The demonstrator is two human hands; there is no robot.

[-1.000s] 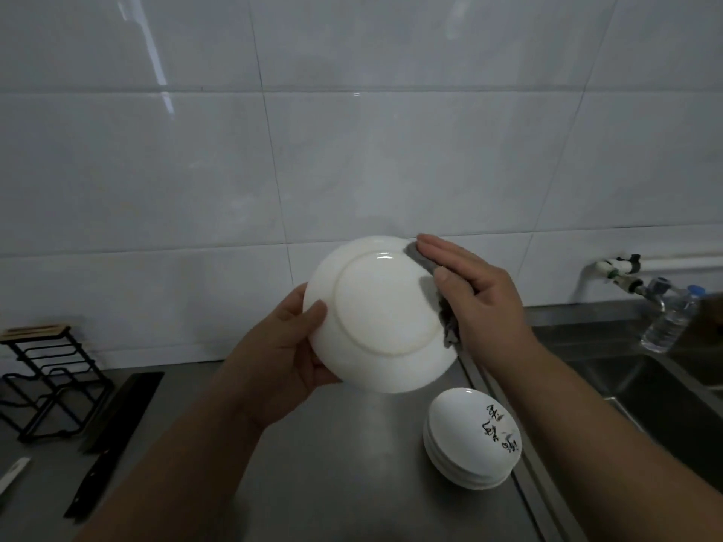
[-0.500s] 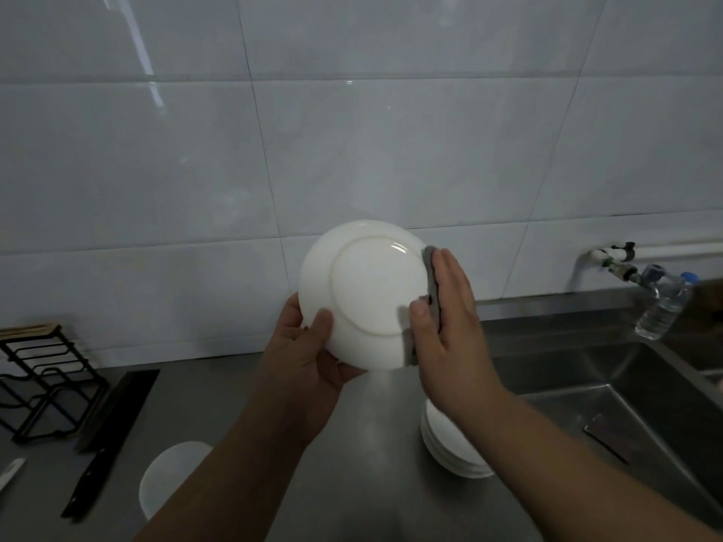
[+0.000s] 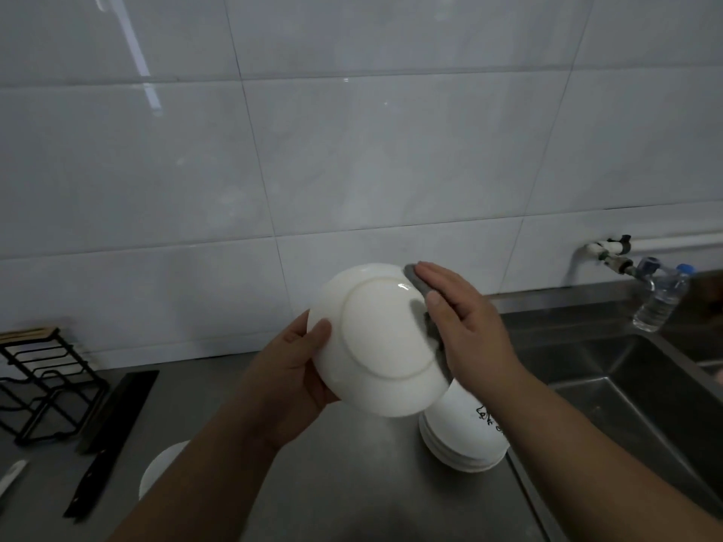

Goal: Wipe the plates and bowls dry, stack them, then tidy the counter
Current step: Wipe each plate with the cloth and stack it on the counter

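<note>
Plate (image 3: 375, 346), white, held up over a steel surface (image 3: 344, 487), tilted, w/ underside and foot ring facing the camera. Left hand (image 3: 289, 373) grips its left rim: thumb on the underside, fingers curled behind. Right hand (image 3: 469, 330) pinches a grey cloth (image 3: 432, 334) over the plate's right rim, thumb on the near face, fingers straight and pressed together on the far side. Below the plate, near the surface's right edge, sits a stack of white bowls (image 3: 457, 447), top one w/ black lettering, partly hidden by the right forearm. Round white dish (image 3: 156, 471) at lower left, partly behind the left forearm. Further left: black knife (image 3: 113, 432), blurred, beside a black wire rack (image 3: 43, 385). Sink (image 3: 633, 389) at right; clear plastic bottle (image 3: 661, 303) w/ blue cap just beside a wall tap (image 3: 614, 262). Pale tiled wall (image 3: 352, 150) behind.
</note>
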